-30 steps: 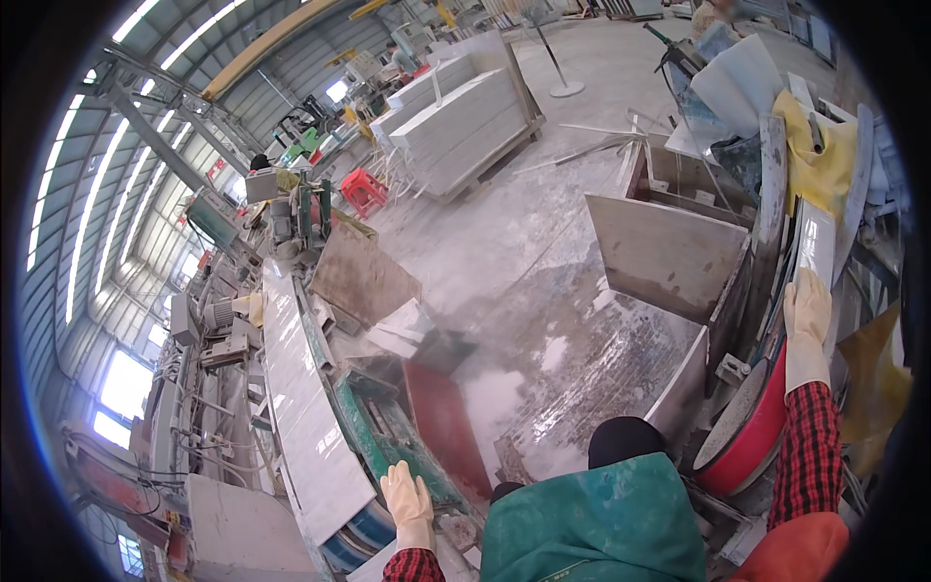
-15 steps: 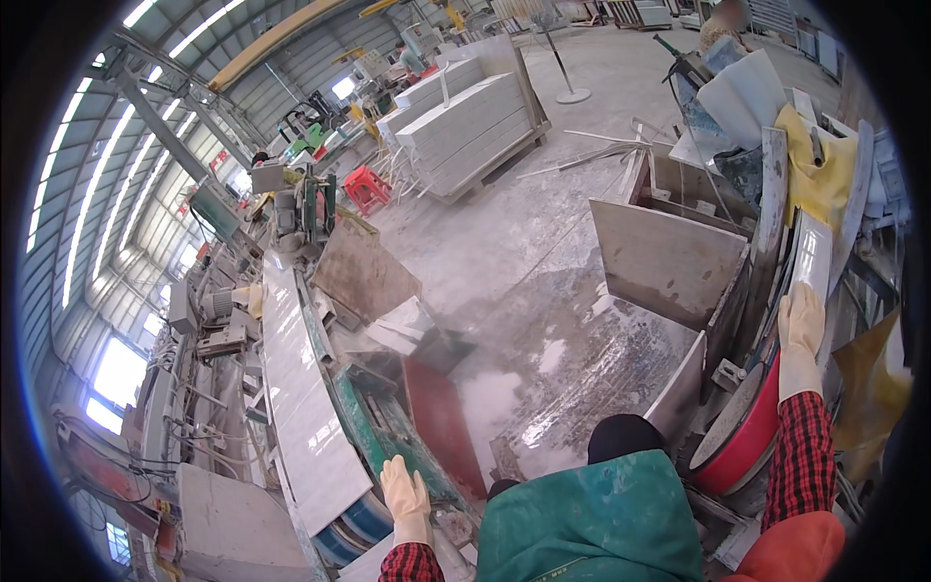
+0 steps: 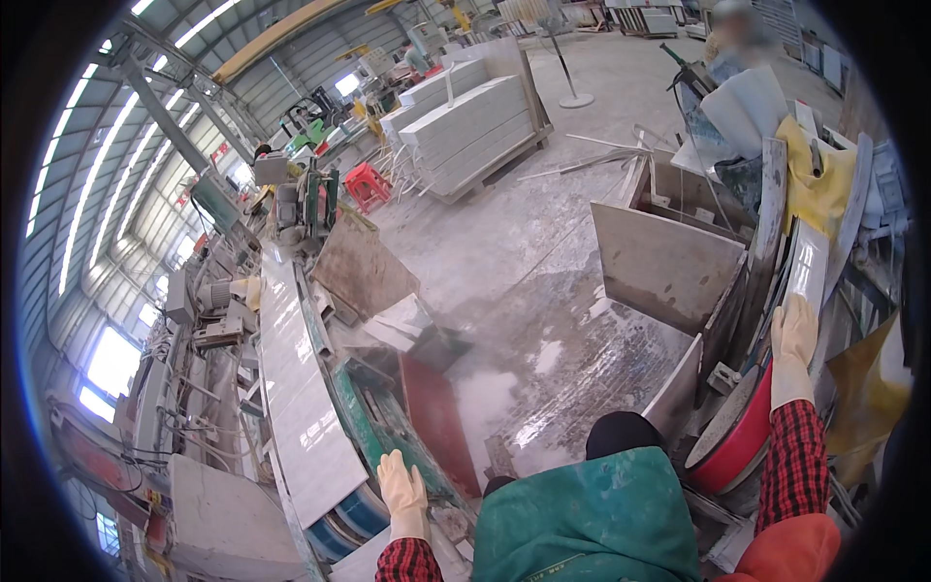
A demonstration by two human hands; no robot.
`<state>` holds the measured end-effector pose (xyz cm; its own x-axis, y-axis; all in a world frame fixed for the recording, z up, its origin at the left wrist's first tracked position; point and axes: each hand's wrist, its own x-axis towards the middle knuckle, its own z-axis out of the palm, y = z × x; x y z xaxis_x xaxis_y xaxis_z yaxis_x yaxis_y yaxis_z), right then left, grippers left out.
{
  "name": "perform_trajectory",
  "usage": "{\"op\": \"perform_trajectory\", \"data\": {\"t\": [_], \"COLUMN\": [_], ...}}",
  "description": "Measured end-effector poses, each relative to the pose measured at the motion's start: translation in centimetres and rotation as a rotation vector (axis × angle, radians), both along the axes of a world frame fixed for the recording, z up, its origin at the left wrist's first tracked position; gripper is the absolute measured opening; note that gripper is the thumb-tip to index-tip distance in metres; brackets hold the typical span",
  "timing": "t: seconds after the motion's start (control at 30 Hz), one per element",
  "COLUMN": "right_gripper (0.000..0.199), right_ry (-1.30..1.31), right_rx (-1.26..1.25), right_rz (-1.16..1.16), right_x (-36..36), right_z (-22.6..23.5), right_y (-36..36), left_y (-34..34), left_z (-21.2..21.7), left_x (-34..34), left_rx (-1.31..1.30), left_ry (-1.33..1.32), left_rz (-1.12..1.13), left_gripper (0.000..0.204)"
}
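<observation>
My left hand (image 3: 402, 493), in a cream glove, has its fingers stretched out and holds nothing. It is nearest the green machine edge (image 3: 373, 412), beside a long belt line where pale polished stone strips (image 3: 296, 398) lie over blue rollers (image 3: 359, 514). My right hand (image 3: 795, 341), gloved alike, lies with fingers extended on the near end of a narrow, shiny white stone strip (image 3: 807, 257) at the right. Under that wrist is a red-rimmed wheel (image 3: 732, 432). A green apron (image 3: 587, 519) covers my front.
Upright boards (image 3: 664, 262) flank the wet floor in front of me. A yellow cloth (image 3: 815, 184) hangs past the right strip. Farther off stand stacked white slabs (image 3: 465, 131), a red stool (image 3: 367, 186) and a stand with a round base (image 3: 576, 100). Another person (image 3: 737, 44) is at the far right.
My right hand has shifted slightly back and left, while still on the strip's end. My left hand stays nearly in place. The far person has risen into fuller view.
</observation>
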<state>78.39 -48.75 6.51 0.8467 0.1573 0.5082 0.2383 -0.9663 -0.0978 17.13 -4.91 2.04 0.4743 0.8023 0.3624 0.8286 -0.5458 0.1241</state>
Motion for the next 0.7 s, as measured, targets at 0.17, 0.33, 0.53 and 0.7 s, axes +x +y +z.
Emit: {"op": "perform_trajectory", "data": {"t": [0.17,0.33,0.53,0.7], "right_gripper": [0.037,0.035,0.037,0.041], "right_ry": [-0.013,-0.082,-0.117,0.068], "right_rx": [0.001,0.031,0.034,0.027], "right_rz": [0.009,0.035,0.043,-0.003], "right_x": [-0.5,-0.6,-1.4,-3.0], "right_z": [0.1,-0.7,-1.0,0.9], "right_y": [-0.1,-0.3,-0.3,0.5], "left_y": [0.0,-0.2,-0.2,-0.1], "left_z": [-0.2,0.1,0.5,0.3], "left_x": [-0.2,0.1,0.3,0.1], "left_rx": [-0.021,-0.015,-0.038,-0.051], "left_ry": [-0.026,-0.031,-0.052,-0.033], "left_rz": [0.001,0.018,0.039,0.062], "left_gripper": [0.048,0.047,0.047,0.046]}}
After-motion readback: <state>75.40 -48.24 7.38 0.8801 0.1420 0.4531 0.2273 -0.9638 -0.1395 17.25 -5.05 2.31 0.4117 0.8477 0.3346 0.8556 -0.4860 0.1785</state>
